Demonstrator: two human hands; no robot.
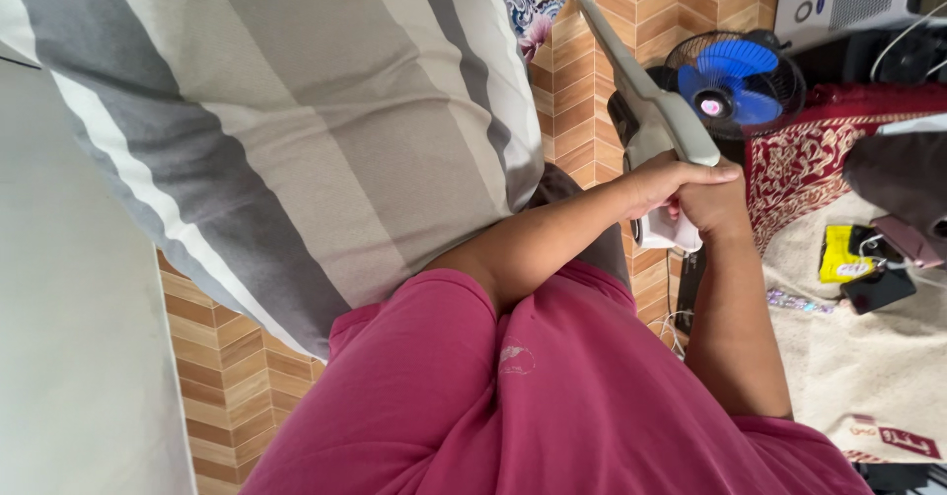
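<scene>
Both hands grip the grey handle of a stick vacuum cleaner (646, 110): the left hand (666, 181) has its fingers wrapped over the top, the right hand (712, 204) is clenched just beneath. A striped grey pillow (296, 130) lies beside the left forearm, and a blue floor fan (735, 81) stands just beyond the fingers.

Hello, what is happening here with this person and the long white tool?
A person in a pink shirt grips the grey-white handle of a stick vacuum cleaner with both hands, the left hand over the right hand. The vacuum's long tube reaches away across the brown herringbone floor. A big pillow with grey and white stripes lies at the person's left. A small blue fan stands on the floor beyond the hands, beside a red patterned rug.
</scene>
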